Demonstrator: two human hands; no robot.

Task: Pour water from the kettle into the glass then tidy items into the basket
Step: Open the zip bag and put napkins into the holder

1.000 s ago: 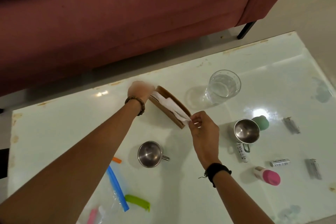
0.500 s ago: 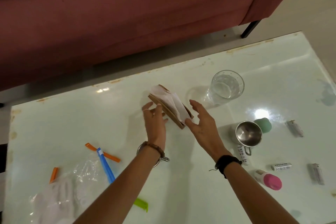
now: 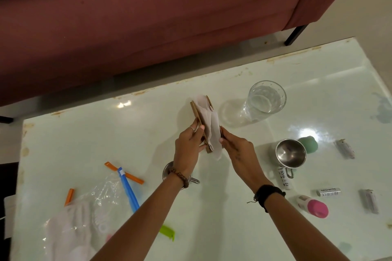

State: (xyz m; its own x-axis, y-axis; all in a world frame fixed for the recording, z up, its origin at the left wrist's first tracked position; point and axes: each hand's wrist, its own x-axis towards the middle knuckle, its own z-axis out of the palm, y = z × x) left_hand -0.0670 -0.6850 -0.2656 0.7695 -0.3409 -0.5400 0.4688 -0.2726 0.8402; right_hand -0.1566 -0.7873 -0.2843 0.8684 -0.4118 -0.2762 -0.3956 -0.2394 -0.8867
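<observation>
A brown wooden napkin holder (image 3: 196, 113) with white tissue (image 3: 209, 125) in it stands on the white table (image 3: 95, 133) near the middle. My left hand (image 3: 187, 150) grips its near left side and my right hand (image 3: 235, 150) presses its near right side. A clear glass (image 3: 263, 101) with water in it stands just right of the holder. Neither a kettle nor a basket is in view.
Two steel cups (image 3: 290, 153) (image 3: 167, 170), a green object (image 3: 307, 144), batteries (image 3: 284, 180) (image 3: 328, 193) and a pink-capped bottle (image 3: 314, 207) lie to the right. Bag clips (image 3: 129, 188) (image 3: 125, 172) and a plastic bag (image 3: 84, 218) lie at left. A red sofa (image 3: 148, 17) stands behind.
My left hand came back from the holder's far end to its near left side. My right hand let go of the tissue tip and closed onto the holder's right side; the holder turned more upright.
</observation>
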